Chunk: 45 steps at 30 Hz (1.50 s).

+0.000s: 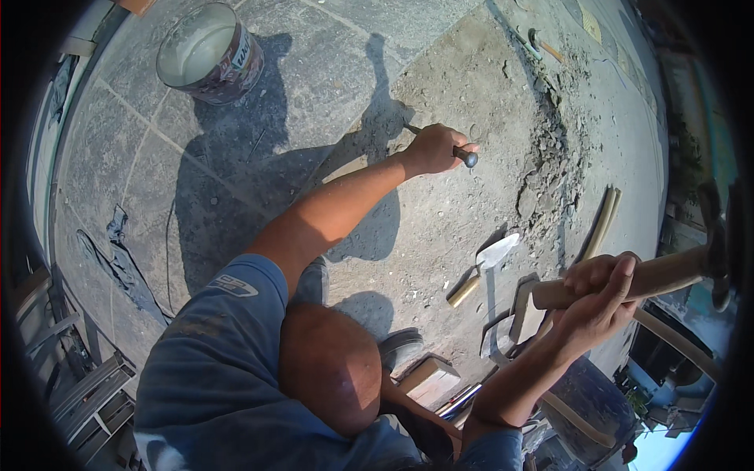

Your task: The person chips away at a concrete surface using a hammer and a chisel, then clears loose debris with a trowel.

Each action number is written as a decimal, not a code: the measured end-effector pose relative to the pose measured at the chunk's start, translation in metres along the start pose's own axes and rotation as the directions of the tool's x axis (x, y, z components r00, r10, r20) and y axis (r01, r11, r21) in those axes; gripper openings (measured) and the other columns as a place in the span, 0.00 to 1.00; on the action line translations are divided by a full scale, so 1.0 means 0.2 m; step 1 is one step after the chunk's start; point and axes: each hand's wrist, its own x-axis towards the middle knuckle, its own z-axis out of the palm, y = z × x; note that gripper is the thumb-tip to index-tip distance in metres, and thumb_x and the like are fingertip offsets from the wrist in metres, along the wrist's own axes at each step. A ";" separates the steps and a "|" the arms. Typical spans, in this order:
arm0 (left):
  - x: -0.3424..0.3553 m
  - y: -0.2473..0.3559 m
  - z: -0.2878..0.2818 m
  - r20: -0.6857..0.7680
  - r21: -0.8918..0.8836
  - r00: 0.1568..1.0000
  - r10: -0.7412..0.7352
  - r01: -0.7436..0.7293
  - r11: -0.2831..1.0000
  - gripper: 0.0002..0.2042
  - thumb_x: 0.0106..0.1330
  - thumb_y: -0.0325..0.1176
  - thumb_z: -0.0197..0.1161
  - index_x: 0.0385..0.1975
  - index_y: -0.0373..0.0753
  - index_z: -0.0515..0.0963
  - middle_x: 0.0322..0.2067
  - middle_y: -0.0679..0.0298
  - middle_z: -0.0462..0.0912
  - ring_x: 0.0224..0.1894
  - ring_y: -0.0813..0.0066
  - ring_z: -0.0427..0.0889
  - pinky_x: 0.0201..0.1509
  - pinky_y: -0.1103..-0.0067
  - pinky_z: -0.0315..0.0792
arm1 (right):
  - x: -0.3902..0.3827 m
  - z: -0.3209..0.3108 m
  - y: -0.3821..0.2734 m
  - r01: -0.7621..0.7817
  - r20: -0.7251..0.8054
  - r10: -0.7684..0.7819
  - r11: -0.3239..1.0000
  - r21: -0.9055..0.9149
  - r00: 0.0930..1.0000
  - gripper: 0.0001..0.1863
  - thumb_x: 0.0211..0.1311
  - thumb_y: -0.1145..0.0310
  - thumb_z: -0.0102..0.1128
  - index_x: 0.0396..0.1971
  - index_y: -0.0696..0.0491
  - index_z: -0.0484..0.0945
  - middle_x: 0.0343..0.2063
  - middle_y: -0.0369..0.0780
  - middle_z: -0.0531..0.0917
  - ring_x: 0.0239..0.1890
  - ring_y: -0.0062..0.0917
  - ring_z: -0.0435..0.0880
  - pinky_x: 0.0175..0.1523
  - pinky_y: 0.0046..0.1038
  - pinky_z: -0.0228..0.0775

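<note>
From where I stand, the person's left hand (434, 149) is clamped round a dark metal chisel (467, 158), which runs crosswise through the fist: its rounded striking end pokes out on the thumb side, its thin shank on the far side. I can't tell whether the tip touches the rough grey concrete (440, 212).

Out to the side, the right hand (597, 302) is wrapped firmly round a hammer with a thick wooden handle and dark metal head (667, 273). A short butt juts out from the grip, while the head sits well beyond the fingers.

Between person and rubble (543, 173) lies a wooden-handled trowel with a pale metal blade (496, 251).
</note>
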 end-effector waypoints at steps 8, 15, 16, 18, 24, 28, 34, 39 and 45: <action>0.03 0.02 0.01 -0.061 -0.031 0.998 -0.015 0.014 0.999 0.20 0.63 0.42 0.61 0.13 0.36 0.71 0.14 0.53 0.71 0.17 0.59 0.71 0.26 0.66 0.63 | -0.28 0.18 0.48 0.180 -0.114 -0.162 0.970 0.166 0.980 0.17 0.69 0.57 0.48 0.22 0.49 0.62 0.10 0.28 0.63 0.09 0.15 0.61 0.17 0.22 0.59; -0.01 0.02 -0.01 0.001 -0.011 1.000 -0.030 0.030 0.999 0.21 0.63 0.41 0.61 0.12 0.35 0.68 0.11 0.55 0.69 0.15 0.62 0.68 0.24 0.69 0.62 | -0.19 0.04 0.35 -0.266 0.110 0.271 0.962 -0.054 0.956 0.11 0.68 0.66 0.53 0.30 0.56 0.67 0.12 0.31 0.67 0.11 0.13 0.64 0.16 0.18 0.59; -0.02 0.03 -0.04 0.001 -0.010 0.999 -0.033 0.033 0.999 0.21 0.63 0.41 0.61 0.12 0.35 0.68 0.11 0.55 0.69 0.15 0.62 0.68 0.24 0.69 0.62 | -0.11 0.02 0.22 -0.163 0.049 0.163 0.987 -0.004 0.985 0.10 0.68 0.66 0.53 0.28 0.55 0.67 0.12 0.31 0.66 0.12 0.12 0.63 0.17 0.17 0.59; 0.00 0.05 -0.06 0.000 -0.015 1.000 -0.023 0.023 1.000 0.22 0.65 0.47 0.56 0.15 0.35 0.73 0.14 0.53 0.73 0.20 0.54 0.75 0.29 0.65 0.68 | 0.00 -0.04 0.06 0.075 -0.060 -0.067 0.988 0.137 0.996 0.13 0.69 0.63 0.50 0.25 0.51 0.64 0.12 0.30 0.64 0.12 0.12 0.62 0.18 0.17 0.59; 0.00 -0.02 0.02 -0.167 -0.004 0.977 0.131 -0.133 0.991 0.22 0.63 0.40 0.62 0.11 0.34 0.65 0.11 0.55 0.67 0.16 0.60 0.65 0.24 0.67 0.61 | -0.50 0.08 0.84 -0.036 0.236 0.067 0.990 -0.133 0.969 0.12 0.66 0.65 0.54 0.26 0.55 0.66 0.15 0.35 0.71 0.13 0.18 0.66 0.20 0.23 0.61; -0.04 0.00 0.00 -0.204 0.004 0.951 0.233 -0.238 0.971 0.22 0.63 0.38 0.62 0.11 0.33 0.64 0.11 0.54 0.67 0.16 0.59 0.67 0.26 0.67 0.62 | -0.60 0.04 0.86 -0.423 0.227 0.532 0.817 -0.393 0.816 0.14 0.66 0.63 0.56 0.26 0.57 0.69 0.11 0.31 0.69 0.13 0.13 0.66 0.19 0.21 0.58; -0.07 0.03 0.04 -0.209 0.095 0.974 0.093 -0.074 0.993 0.22 0.62 0.38 0.63 0.12 0.33 0.64 0.13 0.52 0.68 0.19 0.58 0.70 0.29 0.67 0.63 | -0.41 -0.03 0.48 -0.361 0.152 0.372 0.928 -0.095 0.916 0.13 0.66 0.63 0.56 0.27 0.55 0.67 0.13 0.32 0.70 0.12 0.13 0.66 0.17 0.18 0.58; -0.01 0.01 0.02 -0.220 0.018 0.912 0.346 -0.351 0.936 0.23 0.62 0.39 0.64 0.12 0.33 0.61 0.13 0.53 0.65 0.17 0.61 0.62 0.26 0.67 0.61 | -0.09 -0.07 -0.01 0.022 -0.058 -0.019 0.999 0.047 0.998 0.13 0.67 0.61 0.54 0.27 0.53 0.66 0.13 0.31 0.64 0.12 0.12 0.61 0.17 0.19 0.56; 0.01 0.02 -0.08 -0.205 -0.070 0.977 0.054 -0.069 0.995 0.23 0.63 0.37 0.63 0.12 0.32 0.61 0.12 0.53 0.61 0.16 0.66 0.57 0.24 0.69 0.59 | 0.03 -0.13 -0.40 0.416 -0.319 -0.375 0.907 0.067 0.870 0.20 0.71 0.53 0.40 0.25 0.52 0.64 0.12 0.29 0.53 0.11 0.13 0.53 0.16 0.19 0.55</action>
